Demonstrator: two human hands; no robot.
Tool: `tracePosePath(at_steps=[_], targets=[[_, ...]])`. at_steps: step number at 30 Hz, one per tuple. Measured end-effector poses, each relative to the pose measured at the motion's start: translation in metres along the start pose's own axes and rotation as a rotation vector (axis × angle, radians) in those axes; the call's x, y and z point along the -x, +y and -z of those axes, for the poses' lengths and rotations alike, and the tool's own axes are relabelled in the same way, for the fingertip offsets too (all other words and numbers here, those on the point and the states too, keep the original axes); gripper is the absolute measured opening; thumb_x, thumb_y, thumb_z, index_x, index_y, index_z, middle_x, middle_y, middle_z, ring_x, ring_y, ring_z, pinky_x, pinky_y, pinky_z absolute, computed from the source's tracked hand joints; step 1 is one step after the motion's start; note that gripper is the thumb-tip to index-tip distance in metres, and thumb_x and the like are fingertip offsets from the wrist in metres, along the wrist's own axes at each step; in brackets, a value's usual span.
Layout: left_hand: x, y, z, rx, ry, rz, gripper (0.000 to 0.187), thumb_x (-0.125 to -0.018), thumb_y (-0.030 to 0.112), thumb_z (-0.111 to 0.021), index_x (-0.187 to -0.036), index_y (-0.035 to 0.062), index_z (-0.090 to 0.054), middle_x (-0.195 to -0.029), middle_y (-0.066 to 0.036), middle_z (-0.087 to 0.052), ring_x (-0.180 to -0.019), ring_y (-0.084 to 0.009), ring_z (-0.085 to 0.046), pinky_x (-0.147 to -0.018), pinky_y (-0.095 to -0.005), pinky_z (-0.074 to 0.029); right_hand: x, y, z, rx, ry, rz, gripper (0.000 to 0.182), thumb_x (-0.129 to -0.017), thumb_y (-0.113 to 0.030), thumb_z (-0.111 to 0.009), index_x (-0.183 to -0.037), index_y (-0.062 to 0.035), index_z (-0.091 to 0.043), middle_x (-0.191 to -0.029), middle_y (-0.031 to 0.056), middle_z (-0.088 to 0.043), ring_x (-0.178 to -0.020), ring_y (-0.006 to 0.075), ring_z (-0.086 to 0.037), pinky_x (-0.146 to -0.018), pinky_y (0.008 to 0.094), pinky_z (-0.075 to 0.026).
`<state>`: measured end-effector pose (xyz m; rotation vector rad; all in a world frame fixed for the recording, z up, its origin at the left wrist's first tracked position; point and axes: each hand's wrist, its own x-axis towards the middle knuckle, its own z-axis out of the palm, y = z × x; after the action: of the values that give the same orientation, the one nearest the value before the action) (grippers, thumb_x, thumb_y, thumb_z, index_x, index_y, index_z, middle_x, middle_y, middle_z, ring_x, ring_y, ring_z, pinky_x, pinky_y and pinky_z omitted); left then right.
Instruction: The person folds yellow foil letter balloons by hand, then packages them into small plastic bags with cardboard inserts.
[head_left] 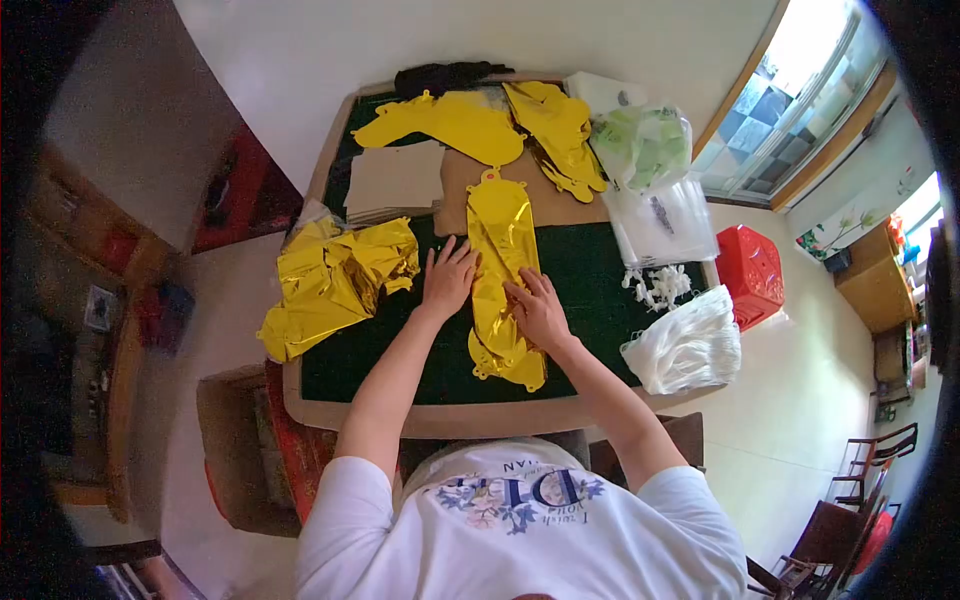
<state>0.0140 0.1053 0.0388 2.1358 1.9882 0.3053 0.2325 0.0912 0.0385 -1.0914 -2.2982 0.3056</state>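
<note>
A long gold foil piece [503, 235] lies lengthwise on the dark green table top [590, 300], with small tabs at its ends. My left hand [449, 278] rests at its left edge, fingers apart. On the right part of the foil, my right hand [540, 312] lies with its fingers spread. Crumpled gold foil [340, 275] sits left of my left hand. Beyond the hands are a flat yellow foil stack [465, 122] and another gold foil bundle [560, 135].
Grey-beige card sheets [395, 178] lie at the back left. On the right are clear plastic bags [665, 222], small white pieces [663, 287] and a white string bundle [685, 343]. A red stool [748, 270] stands beyond the table's right edge.
</note>
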Motion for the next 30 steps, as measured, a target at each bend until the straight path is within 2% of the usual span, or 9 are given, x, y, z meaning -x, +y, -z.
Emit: tracePosePath(at_steps=[3, 10, 12, 16, 19, 21, 22, 25, 30], targets=[[-0.005, -0.006, 0.002, 0.013, -0.048, -0.002, 0.038, -0.102, 0.030, -0.033, -0.137, 0.0216, -0.047, -0.150, 0.000, -0.031, -0.141, -0.0234, -0.019, -0.115, -0.0526, -0.008, 0.001, 0.006, -0.006, -0.034, -0.049, -0.015, 0.041, -0.082, -0.011, -0.057, -0.123, -0.0115, -0.058, -0.135, 0.0215, -0.044, -0.128, 0.0394, -0.037, -0.108, 0.0480, -0.031], [-0.005, -0.004, 0.006, 0.041, -0.110, 0.066, 0.043, -0.100, 0.040, -0.038, -0.138, 0.0231, -0.044, -0.152, 0.000, -0.026, -0.142, -0.0226, -0.016, -0.114, -0.0535, -0.005, 0.002, 0.007, -0.008, -0.039, -0.039, -0.016, 0.040, -0.081, -0.010, -0.057, -0.121, -0.0111, -0.060, -0.134, 0.0219, -0.045, -0.127, 0.0397, -0.039, -0.106, 0.0476, -0.033], [-0.001, -0.006, 0.005, 0.041, -0.088, 0.040, 0.049, -0.097, 0.047, -0.041, -0.140, 0.0235, -0.041, -0.154, -0.002, -0.021, -0.143, -0.0230, -0.012, -0.114, -0.0542, -0.004, 0.001, 0.007, -0.007, -0.035, -0.029, -0.021, 0.038, -0.081, -0.010, -0.057, -0.119, -0.0102, -0.061, -0.134, 0.0219, -0.046, -0.127, 0.0400, -0.039, -0.106, 0.0474, -0.033], [0.003, -0.016, -0.005, 0.041, -0.029, -0.003, 0.051, -0.095, 0.050, -0.044, -0.140, 0.0249, -0.041, -0.155, -0.003, -0.017, -0.144, -0.0236, -0.009, -0.114, -0.0547, -0.004, 0.001, 0.005, -0.005, -0.055, -0.034, -0.029, 0.037, -0.081, -0.010, -0.057, -0.118, -0.0097, -0.061, -0.134, 0.0214, -0.046, -0.127, 0.0402, -0.039, -0.107, 0.0483, -0.032], [0.014, -0.012, -0.002, 0.052, 0.044, 0.009, 0.050, -0.095, 0.046, -0.047, -0.139, 0.0248, -0.042, -0.155, -0.002, -0.019, -0.144, -0.0242, -0.011, -0.114, -0.0551, -0.007, 0.002, 0.006, -0.006, -0.056, -0.017, -0.009, 0.037, -0.081, -0.010, -0.057, -0.117, -0.0094, -0.061, -0.133, 0.0210, -0.046, -0.126, 0.0403, -0.040, -0.107, 0.0494, -0.032], [0.026, -0.008, 0.002, -0.023, -0.021, -0.110, 0.048, -0.095, 0.042, -0.051, -0.138, 0.0233, -0.044, -0.153, -0.002, -0.022, -0.143, -0.0245, -0.013, -0.114, -0.0543, -0.012, 0.002, 0.006, -0.005, -0.082, -0.030, -0.021, 0.038, -0.080, -0.010, -0.058, -0.118, -0.0099, -0.060, -0.134, 0.0206, -0.046, -0.126, 0.0399, -0.040, -0.107, 0.0500, -0.031], [0.033, -0.006, 0.001, 0.010, 0.025, -0.138, 0.043, -0.094, 0.037, -0.053, -0.133, 0.0204, -0.050, -0.151, -0.003, -0.027, -0.142, -0.0246, -0.016, -0.113, -0.0532, -0.015, 0.002, 0.006, -0.005, -0.083, -0.030, -0.024, 0.038, -0.080, -0.010, -0.058, -0.118, -0.0099, -0.060, -0.134, 0.0206, -0.046, -0.126, 0.0399, -0.040, -0.107, 0.0500, -0.031], [0.043, -0.007, -0.002, 0.014, 0.094, -0.179, 0.037, -0.094, 0.034, -0.053, -0.128, 0.0186, -0.056, -0.146, -0.003, -0.037, -0.140, -0.0247, -0.023, -0.113, -0.0527, -0.017, 0.003, 0.007, -0.005, -0.062, -0.038, -0.019, 0.040, -0.080, -0.009, -0.058, -0.120, -0.0104, -0.060, -0.134, 0.0204, -0.045, -0.126, 0.0393, -0.040, -0.108, 0.0497, -0.030], [0.038, -0.010, -0.004, 0.048, 0.062, -0.219, 0.036, -0.094, 0.032, -0.053, -0.126, 0.0146, -0.057, -0.138, -0.004, -0.047, -0.135, -0.0249, -0.032, -0.112, -0.0527, -0.019, 0.003, 0.008, -0.005, -0.039, -0.046, -0.003, 0.040, -0.081, -0.009, -0.057, -0.121, -0.0107, -0.058, -0.134, 0.0203, -0.045, -0.126, 0.0392, -0.039, -0.108, 0.0497, -0.030]])
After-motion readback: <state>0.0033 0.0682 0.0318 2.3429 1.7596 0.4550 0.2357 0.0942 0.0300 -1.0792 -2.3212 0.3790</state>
